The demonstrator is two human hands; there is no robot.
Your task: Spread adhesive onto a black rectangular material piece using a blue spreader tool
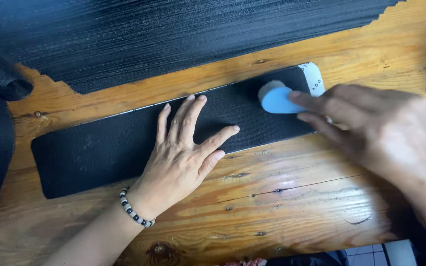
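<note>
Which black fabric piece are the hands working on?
The narrow black strip lying flat on the wooden table: left hand presses it, right hand holds blue chalk on it. The larger black fabric behind lies untouched.

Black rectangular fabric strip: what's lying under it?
Under the black rectangular fabric strip, a white ruler-like template edge shows at its far right end, on the wooden table. The rest is covered.

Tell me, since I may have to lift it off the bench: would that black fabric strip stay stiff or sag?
The black fabric strip would probably sag: it looks thin and woven and lies dead flat on the wooden table. It likely slides easily, since the left hand presses it flat while the right hand works the blue chalk on it. Probably light, not fragile.
</note>
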